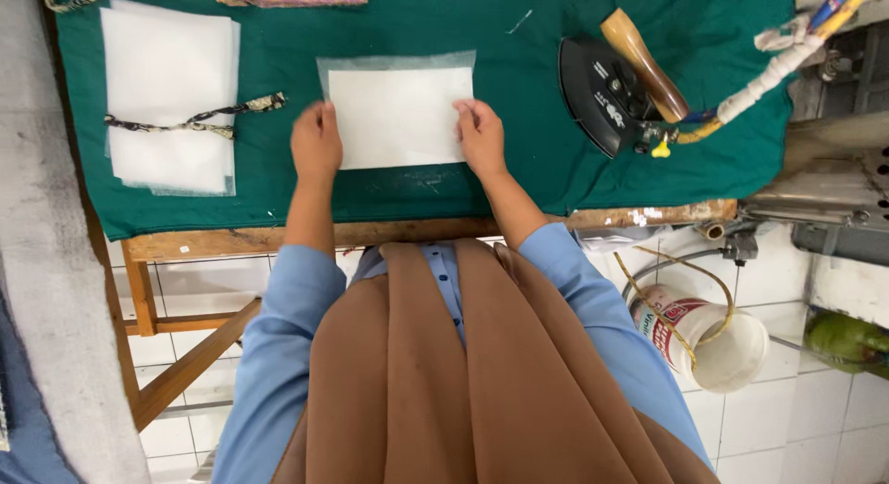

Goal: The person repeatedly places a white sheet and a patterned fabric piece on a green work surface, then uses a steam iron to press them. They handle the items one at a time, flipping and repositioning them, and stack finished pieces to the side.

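One white plastic bucket with a red-and-white printed label [690, 331] on the tiled floor at lower right (lying tilted, yellowish cord looped over it), below the table edge.

sheet [398, 113] lies mid-table [519, 183] between both hands; stacked sheets [167, 95] to its left, iron [611, 90] to its right.
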